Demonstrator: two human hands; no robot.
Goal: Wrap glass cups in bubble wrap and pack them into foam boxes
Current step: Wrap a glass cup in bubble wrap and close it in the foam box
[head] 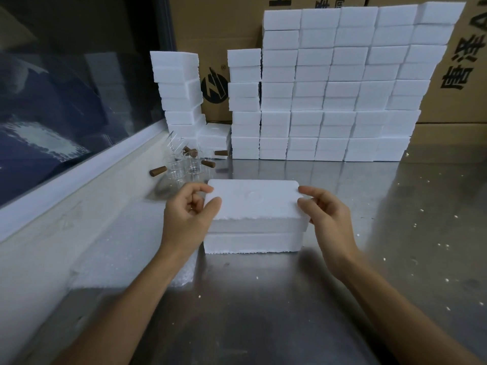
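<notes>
Both hands, left hand (188, 206) and right hand (325, 212), pinch the foam lid (254, 200); cartons (463, 64) read "唐泽".

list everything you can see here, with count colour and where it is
foam box: one, white, on the metal table straight in front of the person
foam lid: one, white, on top of that box, held at both ends
stacked foam boxes: many, white, wall of piles at the back, with a shorter leaning pile to its left
glass cups: several, exact count unclear, clear with brown handles, back left by the ledge
bubble wrap: a pile, clear-white, near left beside the box
cardboard cartons: several, brown with black print, behind the stacks
metal table: one, silver, strewn with white foam crumbs
left hand: grip on the lid's left end
right hand: grip on the lid's right end
</notes>
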